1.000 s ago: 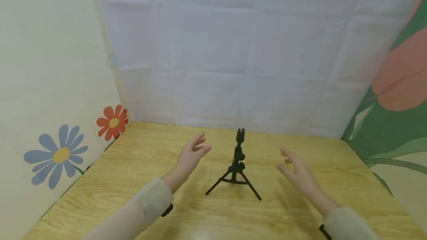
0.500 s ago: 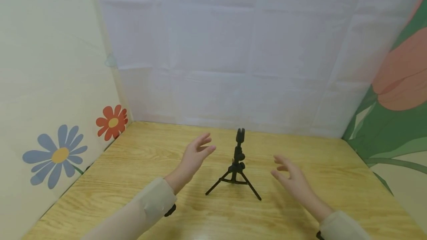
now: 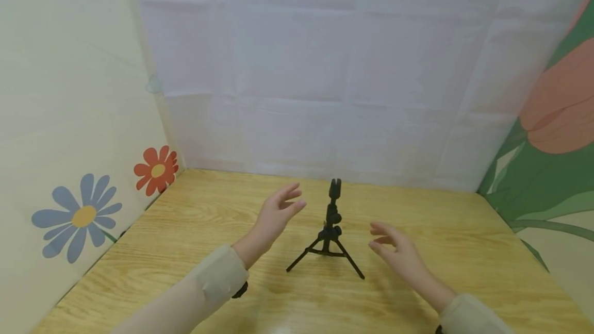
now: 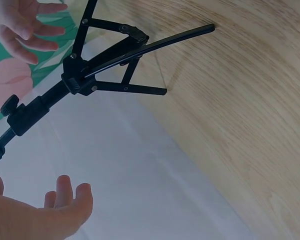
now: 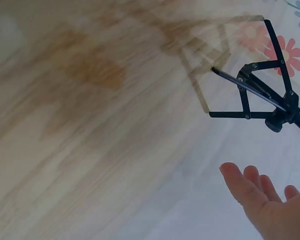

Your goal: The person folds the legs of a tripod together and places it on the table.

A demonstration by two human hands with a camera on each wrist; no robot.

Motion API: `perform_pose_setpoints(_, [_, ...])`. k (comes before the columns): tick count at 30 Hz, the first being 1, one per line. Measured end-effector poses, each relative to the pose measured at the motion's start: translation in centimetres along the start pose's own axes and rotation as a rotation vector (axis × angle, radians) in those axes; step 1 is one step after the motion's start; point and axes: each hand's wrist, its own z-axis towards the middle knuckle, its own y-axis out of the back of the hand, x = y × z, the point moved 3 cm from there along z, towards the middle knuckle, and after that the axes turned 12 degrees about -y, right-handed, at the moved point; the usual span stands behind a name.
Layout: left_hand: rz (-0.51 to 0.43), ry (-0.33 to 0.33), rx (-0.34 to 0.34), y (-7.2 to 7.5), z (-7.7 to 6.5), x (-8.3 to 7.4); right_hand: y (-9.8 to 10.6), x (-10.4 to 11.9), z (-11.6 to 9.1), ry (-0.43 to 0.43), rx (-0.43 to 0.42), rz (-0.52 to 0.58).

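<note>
A small black tripod [image 3: 331,223] stands upright on the wooden table with its legs spread and a forked clamp at its top. In the head view my left hand [image 3: 274,215] hovers to the left of the tripod, fingers loosely bent and apart from it. My right hand [image 3: 403,254] is off to the right, lower in the view, its fingers relaxed and holding nothing. The left wrist view shows the tripod's legs and knobbed column [image 4: 30,115] between both hands. From the right wrist, the tripod's leg hub [image 5: 289,106] appears beyond my fingers [image 5: 240,185].
The wood-grain table [image 3: 195,210] meets a creased white sheet [image 3: 287,66] at the back. A panel with a blue flower [image 3: 85,216] and a red flower [image 3: 158,170] borders the left. A pink-and-green floral panel [image 3: 557,169] stands on the right.
Both hands have moved inward towards the tripod, the left to the right and the right to the left and slightly down in the head view. The tripod has stayed in place.
</note>
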Motion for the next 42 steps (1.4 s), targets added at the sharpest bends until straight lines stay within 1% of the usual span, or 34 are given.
perform_pose_setpoints(9, [0.007,-0.008,0.026,-0.5,0.3,-0.6,-0.7,0.2,-0.2,-0.021,0.070,0.068])
perform_pose_setpoints(17, [0.000,-0.025,0.038,-0.9,0.6,-0.7,-1.4,0.2,-0.4,-0.113,0.126,0.107])
perform_pose_setpoints(20, [-0.005,-0.025,0.038,-1.1,0.7,-1.0,-1.8,0.3,-0.4,-0.149,0.155,0.116])
perform_pose_setpoints(23, [-0.015,-0.025,0.038,-1.3,0.8,-1.3,-2.2,0.4,-0.4,-0.167,0.180,0.132])
perform_pose_setpoints(28, [-0.034,-0.025,0.032,-1.8,0.9,-1.7,-2.7,0.6,-0.5,-0.142,0.205,0.141])
perform_pose_setpoints(31, [-0.039,-0.037,0.033,-2.0,1.0,-1.9,-3.0,0.5,-0.5,-0.135,0.227,0.147])
perform_pose_setpoints(37, [-0.048,-0.056,0.043,-2.5,1.3,-2.2,-3.6,0.2,-0.1,-0.199,0.224,0.155])
perform_pose_setpoints(42, [-0.060,-0.074,0.050,-3.0,1.5,-2.6,-3.9,0.1,0.0,-0.200,0.221,0.146])
